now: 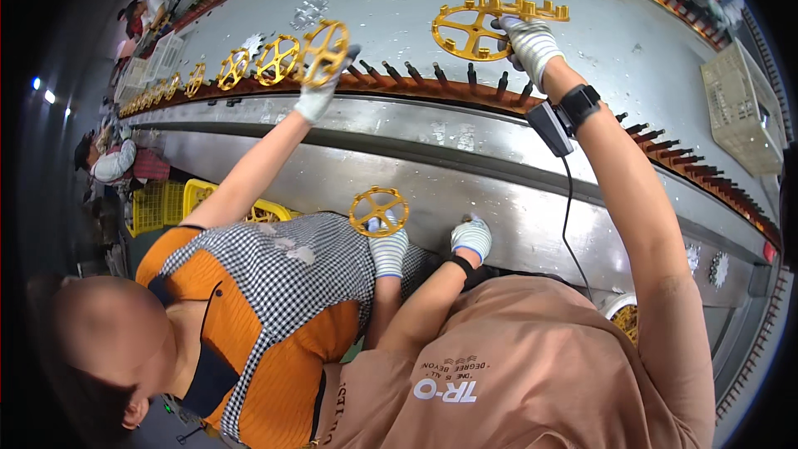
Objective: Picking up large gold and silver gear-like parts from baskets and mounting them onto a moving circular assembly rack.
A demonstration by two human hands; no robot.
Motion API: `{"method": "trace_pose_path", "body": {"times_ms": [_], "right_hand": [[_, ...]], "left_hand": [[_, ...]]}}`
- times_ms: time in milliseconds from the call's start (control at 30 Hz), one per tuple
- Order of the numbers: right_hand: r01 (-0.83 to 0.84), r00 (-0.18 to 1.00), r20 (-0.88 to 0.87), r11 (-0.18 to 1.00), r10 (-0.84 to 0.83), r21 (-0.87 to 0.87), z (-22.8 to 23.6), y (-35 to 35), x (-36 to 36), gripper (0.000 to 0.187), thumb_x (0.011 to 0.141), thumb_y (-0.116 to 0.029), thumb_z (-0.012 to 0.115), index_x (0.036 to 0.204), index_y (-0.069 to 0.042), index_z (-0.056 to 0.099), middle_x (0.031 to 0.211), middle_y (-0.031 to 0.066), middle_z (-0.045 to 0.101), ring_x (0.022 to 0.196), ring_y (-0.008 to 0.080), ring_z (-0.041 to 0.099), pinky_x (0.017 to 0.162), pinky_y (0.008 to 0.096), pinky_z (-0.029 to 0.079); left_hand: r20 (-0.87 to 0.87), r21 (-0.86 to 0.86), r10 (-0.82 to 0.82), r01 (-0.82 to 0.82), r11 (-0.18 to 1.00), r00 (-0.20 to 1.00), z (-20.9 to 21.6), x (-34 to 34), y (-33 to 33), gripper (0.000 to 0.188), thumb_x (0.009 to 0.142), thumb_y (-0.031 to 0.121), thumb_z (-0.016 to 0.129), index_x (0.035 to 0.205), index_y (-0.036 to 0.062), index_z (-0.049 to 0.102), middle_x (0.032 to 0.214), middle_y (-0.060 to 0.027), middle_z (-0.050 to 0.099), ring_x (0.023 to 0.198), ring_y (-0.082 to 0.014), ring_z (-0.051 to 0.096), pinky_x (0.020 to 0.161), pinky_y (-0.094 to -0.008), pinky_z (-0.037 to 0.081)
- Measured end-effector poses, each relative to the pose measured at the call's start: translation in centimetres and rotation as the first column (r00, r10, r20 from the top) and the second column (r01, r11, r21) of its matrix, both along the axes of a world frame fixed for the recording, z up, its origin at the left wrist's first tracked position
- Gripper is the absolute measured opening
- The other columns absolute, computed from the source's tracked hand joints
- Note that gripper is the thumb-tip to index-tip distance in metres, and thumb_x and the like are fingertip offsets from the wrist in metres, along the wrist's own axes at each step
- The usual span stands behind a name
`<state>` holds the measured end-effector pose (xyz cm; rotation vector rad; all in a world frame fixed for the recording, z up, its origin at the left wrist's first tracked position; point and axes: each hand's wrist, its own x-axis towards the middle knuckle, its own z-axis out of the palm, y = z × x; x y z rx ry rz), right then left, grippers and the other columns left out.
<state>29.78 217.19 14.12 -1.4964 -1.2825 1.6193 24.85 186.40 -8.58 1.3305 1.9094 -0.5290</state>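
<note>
My right hand (530,46), in a striped knit glove with dark fingertips, is closed on a gold spoked ring (445,32) with short posts round its rim. It holds the ring above the grey surface, beyond a row of dark upright pegs. Another gold toothed part (549,12), seen edge-on, shows just behind my fingers. Low in front of me, my left hand (472,237), gloved the same way, is drawn into a loose fist by the metal ledge; no object shows in it. A black band is on each of my wrists, and a dark corded box hangs at the right one.
A co-worker on my left holds a gold ring (326,46) near the pegs and another ring (378,209) lower down. Gold rings hang along the peg row (474,79) to the left. A pale crate (744,108) stands at right, a yellow basket (199,195) at left.
</note>
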Motion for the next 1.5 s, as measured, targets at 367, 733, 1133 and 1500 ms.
{"method": "trace_pose_path", "body": {"times_ms": [367, 733, 1133, 1500], "right_hand": [[-0.090, 0.995, -0.029, 0.996, 0.091, 0.011, -1.8, 0.6, -8.6, 0.025, 0.087, -0.030, 0.059, 0.082, -0.005, 0.062, 0.053, 0.0029, 0.044, 0.038, 0.0126, 0.036, 0.038, 0.0292, 0.029], [-0.780, 0.588, 0.808, 0.294, 0.041, 0.553, -7.1, 4.0, -16.1, 0.024, 0.080, -0.018, 0.064, 0.099, -0.004, 0.064, 0.085, 0.0185, 0.066, 0.078, 0.0339, 0.065, 0.066, 0.0413, 0.053], [-0.581, 0.781, 0.507, 0.720, 0.363, 0.380, -2.1, 0.1, -6.1, 0.027, 0.087, -0.023, 0.056, 0.107, -0.006, 0.064, 0.102, 0.0168, 0.067, 0.094, 0.0331, 0.062, 0.080, 0.0402, 0.050], [-0.176, 0.889, -0.192, 0.698, 0.415, 0.694, -8.6, -1.1, 1.2, 0.025, 0.087, -0.008, 0.060, 0.111, -0.001, 0.057, 0.101, 0.0070, 0.064, 0.087, 0.0188, 0.061, 0.077, 0.0339, 0.052]], "left_hand": [[0.224, 0.093, 0.423, -0.451, 0.888, 0.878, -1.5, -1.1, -7.0, 0.078, 0.086, 0.051, 0.055, 0.139, -0.0006, 0.032, 0.104, -0.0278, 0.064, 0.095, -0.0383, 0.064, 0.086, -0.0453, 0.051], [0.171, 0.586, 0.054, -0.146, 0.797, 0.984, -1.3, -3.6, -6.5, 0.053, 0.086, 0.029, 0.060, 0.132, 0.0071, 0.046, 0.125, -0.0224, 0.050, 0.116, -0.0390, 0.050, 0.102, -0.0438, 0.040], [0.187, 0.318, 0.113, -0.169, 0.933, 0.976, -9.9, -0.5, -7.0, 0.030, 0.094, 0.025, 0.040, 0.102, 0.0045, 0.061, 0.101, -0.0202, 0.063, 0.089, -0.0352, 0.064, 0.078, -0.0466, 0.051], [-0.175, 0.422, 0.014, 0.062, 0.905, 0.984, -0.7, 3.4, -2.5, 0.048, 0.074, 0.015, 0.066, 0.121, 0.0151, 0.053, 0.111, -0.0122, 0.053, 0.102, -0.0299, 0.055, 0.081, -0.0436, 0.048]]}}
